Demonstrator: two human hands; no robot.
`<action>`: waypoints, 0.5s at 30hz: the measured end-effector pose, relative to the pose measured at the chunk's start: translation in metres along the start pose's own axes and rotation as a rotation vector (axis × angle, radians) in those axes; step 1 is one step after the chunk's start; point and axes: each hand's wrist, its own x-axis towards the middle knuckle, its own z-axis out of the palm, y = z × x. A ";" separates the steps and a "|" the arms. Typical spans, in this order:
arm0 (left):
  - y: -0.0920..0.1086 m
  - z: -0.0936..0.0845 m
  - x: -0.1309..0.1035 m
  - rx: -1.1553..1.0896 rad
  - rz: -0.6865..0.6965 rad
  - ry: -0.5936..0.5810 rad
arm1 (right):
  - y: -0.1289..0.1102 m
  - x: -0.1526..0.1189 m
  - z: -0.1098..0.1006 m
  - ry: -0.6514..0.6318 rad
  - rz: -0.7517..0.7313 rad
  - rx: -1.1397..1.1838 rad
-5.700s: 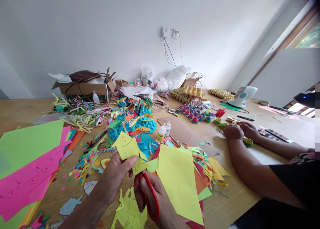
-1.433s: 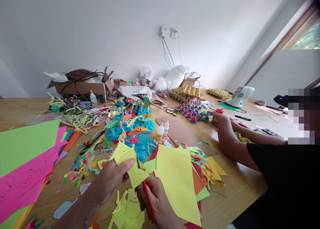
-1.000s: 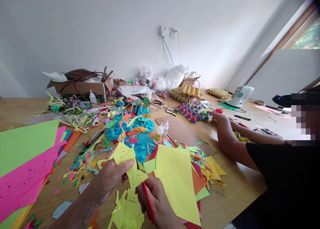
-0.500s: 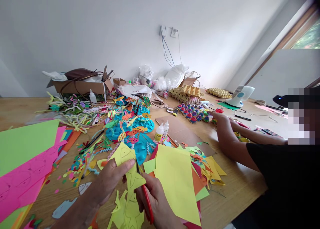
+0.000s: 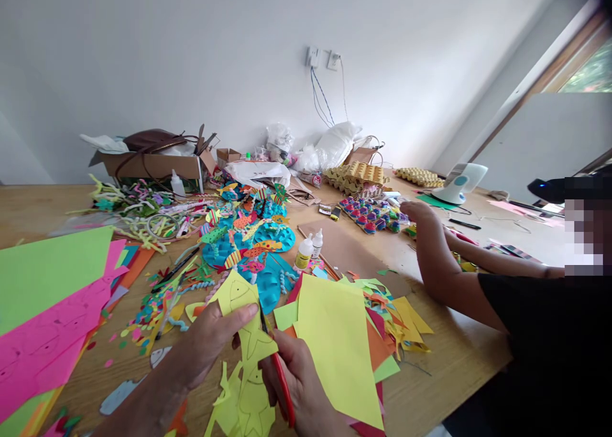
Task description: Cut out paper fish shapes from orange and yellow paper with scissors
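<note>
My left hand (image 5: 215, 335) pinches a piece of yellow paper (image 5: 240, 297) with a fish outline drawn on it, thumb on top. In my right hand (image 5: 299, 373) are red-handled scissors (image 5: 284, 386), their dark blades at the right edge of that piece. Below the hands lie yellow paper scraps (image 5: 227, 399), one with another drawn fish. A yellow sheet (image 5: 335, 341) rests on other coloured paper just right of my right hand. Beyond the paper, blue painted shapes (image 5: 268, 281) carry several patterned paper fish.
Pink paper with drawn fish (image 5: 48, 335) lies at the left. Two glue bottles (image 5: 304, 251) stand mid-table near a cardboard sheet (image 5: 339, 239). A co-worker's arm (image 5: 433, 258) reaches in from the right towards painted egg-carton cups (image 5: 368, 215). A box (image 5: 153, 169) stands by the wall.
My hands, the yellow piece and the scissors stay almost in place. The co-worker's hand and forearm have shifted slightly, and their head has moved a little to the right.
</note>
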 end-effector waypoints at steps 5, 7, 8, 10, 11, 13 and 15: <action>-0.002 -0.003 0.002 0.049 -0.006 -0.002 | 0.005 -0.001 -0.002 -0.019 -0.005 -0.002; -0.002 -0.005 0.002 0.053 -0.020 0.000 | 0.007 -0.002 -0.002 -0.018 -0.004 -0.012; -0.002 -0.005 0.002 0.053 -0.025 -0.002 | 0.007 -0.002 -0.002 -0.014 0.000 -0.021; -0.001 -0.005 0.002 0.057 -0.024 -0.005 | 0.007 -0.002 -0.003 -0.010 0.002 -0.037; 0.000 -0.005 0.001 0.060 -0.021 -0.008 | 0.007 -0.002 -0.002 -0.009 0.002 -0.043; 0.001 -0.004 0.000 0.056 -0.023 -0.016 | 0.006 -0.001 -0.002 -0.008 0.003 -0.051; 0.002 -0.003 0.000 0.039 -0.023 -0.030 | 0.004 0.000 -0.002 -0.008 0.004 -0.041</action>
